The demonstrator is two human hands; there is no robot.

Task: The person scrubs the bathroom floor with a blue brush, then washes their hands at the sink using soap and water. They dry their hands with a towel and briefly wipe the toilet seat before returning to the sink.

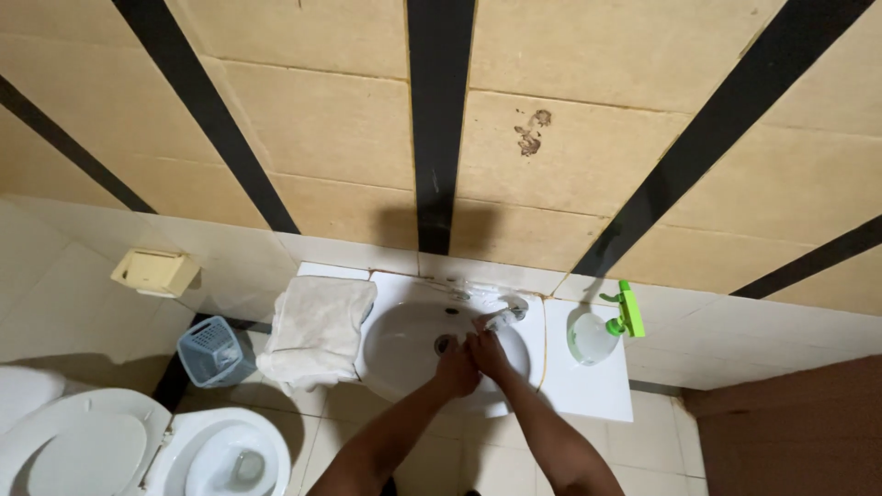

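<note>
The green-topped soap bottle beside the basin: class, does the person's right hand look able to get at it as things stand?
Probably yes. The right hand is over the basin, and the soap bottle stands on the counter just to its right, with nothing between them.

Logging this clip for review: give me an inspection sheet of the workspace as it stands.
Surface: white counter around a white basin.
Job's things: tap at the basin's rim.
Clutter: white towel draped left; clear bottle with green pump right.
Grips: left hand and right hand pressed together over the basin.
Cables: nothing seen.
Surroundings: toilet, grey-blue basket, paper holder, beige wall with black stripes.
</note>
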